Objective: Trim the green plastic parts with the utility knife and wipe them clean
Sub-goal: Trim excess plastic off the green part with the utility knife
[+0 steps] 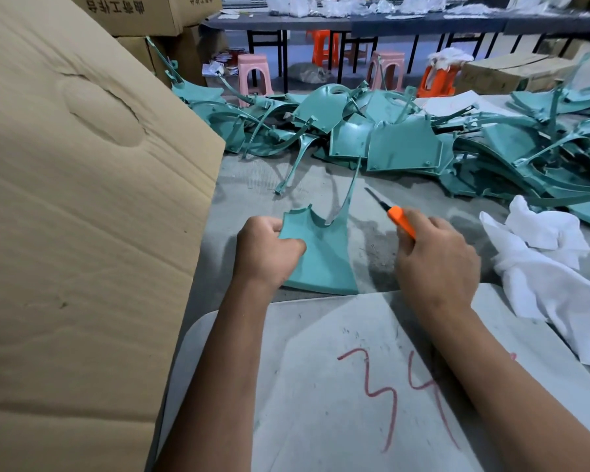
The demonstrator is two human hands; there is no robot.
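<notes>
1. The person's left hand (269, 248) gripped a green plastic part (321, 253) by its left edge, holding it just past the near edge of the grey worktop (321, 386); a thin curved strip rose from the part's top.
2. The right hand (436, 257) was wrapped around an orange utility knife (394, 212); its blade pointed away, apart from the part.
3. A white cloth (552, 267) lay to the right; a heap of green parts (402, 144) lay beyond.

A flat teal-green plastic part (321, 253), roughly shield-shaped with a thin curved strip rising from its top right corner, is gripped at its left edge by a fist. Just right of it, an orange utility knife (401, 221) points its extended dark blade up and left. Beyond the part lies a heap of green parts (402, 148). Right of the knife sits a crumpled white cloth (552, 264).
</notes>
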